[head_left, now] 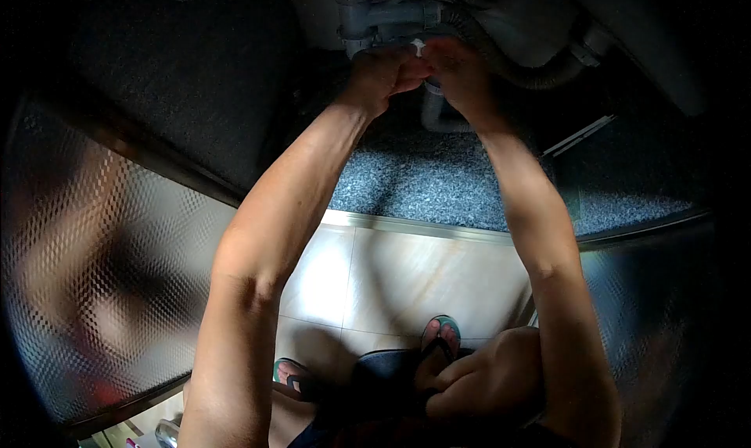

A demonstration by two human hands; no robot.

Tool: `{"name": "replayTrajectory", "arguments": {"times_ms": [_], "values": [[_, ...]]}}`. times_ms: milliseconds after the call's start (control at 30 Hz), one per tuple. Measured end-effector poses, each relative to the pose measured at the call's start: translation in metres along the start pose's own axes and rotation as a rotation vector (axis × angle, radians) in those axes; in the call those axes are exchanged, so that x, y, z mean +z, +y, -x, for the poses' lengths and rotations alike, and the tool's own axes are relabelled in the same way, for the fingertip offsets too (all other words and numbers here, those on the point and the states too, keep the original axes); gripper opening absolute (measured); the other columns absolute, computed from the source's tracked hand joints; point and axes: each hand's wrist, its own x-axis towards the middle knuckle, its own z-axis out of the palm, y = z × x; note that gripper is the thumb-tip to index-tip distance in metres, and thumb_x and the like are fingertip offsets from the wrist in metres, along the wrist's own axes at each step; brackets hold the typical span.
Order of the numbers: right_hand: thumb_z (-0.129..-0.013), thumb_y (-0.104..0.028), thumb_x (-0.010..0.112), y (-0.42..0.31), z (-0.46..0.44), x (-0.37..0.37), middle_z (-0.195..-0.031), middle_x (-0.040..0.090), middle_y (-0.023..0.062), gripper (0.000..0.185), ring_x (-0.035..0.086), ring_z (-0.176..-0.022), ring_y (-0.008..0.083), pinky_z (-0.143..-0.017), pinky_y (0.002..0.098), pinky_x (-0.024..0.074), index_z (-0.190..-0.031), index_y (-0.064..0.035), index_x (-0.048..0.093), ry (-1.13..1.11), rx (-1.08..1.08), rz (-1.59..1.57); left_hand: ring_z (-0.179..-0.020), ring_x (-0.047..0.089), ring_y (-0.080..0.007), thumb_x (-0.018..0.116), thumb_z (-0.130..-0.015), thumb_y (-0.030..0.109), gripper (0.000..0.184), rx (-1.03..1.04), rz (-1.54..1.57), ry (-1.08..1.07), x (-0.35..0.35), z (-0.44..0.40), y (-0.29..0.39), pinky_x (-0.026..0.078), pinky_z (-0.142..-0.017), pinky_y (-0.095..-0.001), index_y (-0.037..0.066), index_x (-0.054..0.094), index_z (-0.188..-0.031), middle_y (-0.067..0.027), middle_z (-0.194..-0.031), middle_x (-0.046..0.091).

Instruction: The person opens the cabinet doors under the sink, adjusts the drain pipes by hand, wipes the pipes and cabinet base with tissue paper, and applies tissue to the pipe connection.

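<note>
Both arms reach forward under a sink, into a dark cabinet. My left hand [383, 73] has its fingers curled in beside the grey drain pipe [356, 18]. Close on its right, my right hand [459, 71] is bent inward, its fingers bunched and dim. A small white piece [418, 48] shows between the fingertips of both hands; its kind is not clear, nor which hand grips it. Below the hands, a grey pipe elbow [435, 112] comes down and bends to the right. The fingers partly hide the pipework.
A ribbed grey hose [540, 77] curves along the right. Speckled blue-grey lining [415, 186] covers the cabinet floor, with a pale front edge [422, 222]. A textured glass door [117, 276] stands at the left. A thin light strip [579, 136] lies on the right.
</note>
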Motion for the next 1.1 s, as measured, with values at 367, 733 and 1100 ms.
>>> {"name": "replayTrajectory", "arguments": {"times_ms": [367, 733, 1100], "values": [[-0.094, -0.026, 0.052, -0.015, -0.029, -0.026, -0.103, 0.067, 0.0131, 0.031, 0.063, -0.094, 0.0305, -0.083, 0.0376, 0.0493, -0.116, -0.005, 0.06, 0.122, -0.331, 0.605, -0.055, 0.061, -0.0211, 0.046, -0.096, 0.021, 0.026, 0.054, -0.157, 0.209, -0.014, -0.077, -0.013, 0.05, -0.047, -0.0288, -0.003, 0.059, -0.093, -0.0171, -0.079, 0.066], [-0.096, -0.023, 0.043, 0.026, -0.074, -0.049, -0.117, 0.06, 0.0159, 0.031, 0.061, -0.098, 0.0336, -0.086, 0.0432, 0.0494, -0.117, -0.0074, 0.059, 0.111, -0.502, 0.802, -0.05, 0.052, -0.0095, 0.04, -0.099, 0.021, 0.023, -0.465, 0.377, 0.061, -0.006, -0.106, 0.004, 0.041, -0.039, -0.0202, 0.004, 0.056, -0.098, -0.0079, -0.075, 0.061], [-0.095, -0.036, 0.048, 0.035, -0.075, -0.056, -0.12, 0.061, 0.0149, 0.039, 0.06, -0.108, 0.0304, -0.092, 0.0376, 0.0474, -0.122, -0.0105, 0.059, -0.007, -0.3, 0.703, -0.048, 0.047, -0.0068, 0.041, -0.096, 0.013, 0.02, -0.282, -0.026, 0.225, 0.014, -0.095, -0.006, 0.036, -0.038, -0.0196, 0.001, 0.055, -0.106, -0.0109, -0.085, 0.066]]}}
